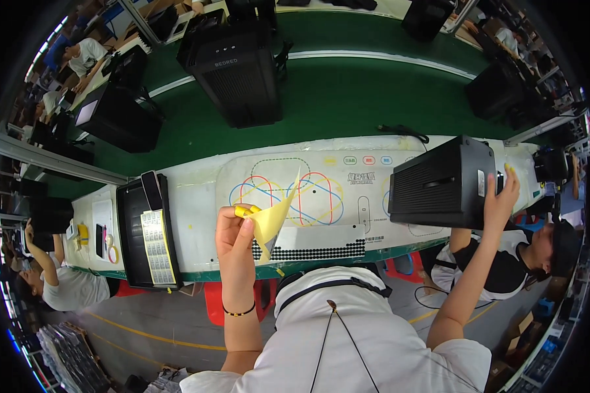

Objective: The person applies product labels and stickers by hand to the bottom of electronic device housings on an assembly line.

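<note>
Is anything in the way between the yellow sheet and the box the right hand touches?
No, nothing visible stands there. From the yellow sheet in the left hand to the black box against the right hand, there is just the printed mat, with a black-dotted sheet lying flat on it.

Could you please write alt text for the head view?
A person's left hand holds up a yellow sheet while the right hand touches a black boxy device. On the white bench, a black tray with a label sheet lies at left.
</note>
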Demonstrator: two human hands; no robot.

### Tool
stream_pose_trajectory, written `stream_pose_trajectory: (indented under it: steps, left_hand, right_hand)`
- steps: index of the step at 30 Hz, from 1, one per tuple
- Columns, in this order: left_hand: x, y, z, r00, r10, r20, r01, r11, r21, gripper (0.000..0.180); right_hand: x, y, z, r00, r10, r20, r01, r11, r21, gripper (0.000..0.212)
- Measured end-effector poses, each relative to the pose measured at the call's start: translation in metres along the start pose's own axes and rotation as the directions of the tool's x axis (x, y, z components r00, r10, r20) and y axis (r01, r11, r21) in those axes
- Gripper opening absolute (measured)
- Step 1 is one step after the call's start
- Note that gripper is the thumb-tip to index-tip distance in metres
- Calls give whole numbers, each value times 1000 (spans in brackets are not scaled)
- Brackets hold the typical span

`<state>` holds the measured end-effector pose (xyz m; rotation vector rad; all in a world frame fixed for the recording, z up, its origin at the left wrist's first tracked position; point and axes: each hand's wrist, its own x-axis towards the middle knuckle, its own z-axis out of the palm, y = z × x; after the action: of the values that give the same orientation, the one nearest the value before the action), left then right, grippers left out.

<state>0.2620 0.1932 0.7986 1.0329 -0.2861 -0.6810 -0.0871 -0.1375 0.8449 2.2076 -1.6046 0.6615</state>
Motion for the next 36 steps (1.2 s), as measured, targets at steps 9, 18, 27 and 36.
stream_pose_trajectory:
  steps: [9,18,27,36]
  left_hand:
    - [-16,15,11,977,-64,203,149,886,-438,13]
    - [-29,-2,8,702,676,-222,-302,566,767,34]
    - [-31,10,39,836,224,500,-537,148,831,41]
    - [-39,6,35,876,-101,472,-370,486,792,28]
  right_hand:
    - [-98,-224,-26,698,-673,242,-344,-19,939,37]
    - [-125,-235,-19,553,-734,394,-511,75,857,12]
    - [-123,-234,-30,702,-685,198,-267,4,964,11]
    - [-124,-233,-40,799,-579,161,-112,120,986,13]
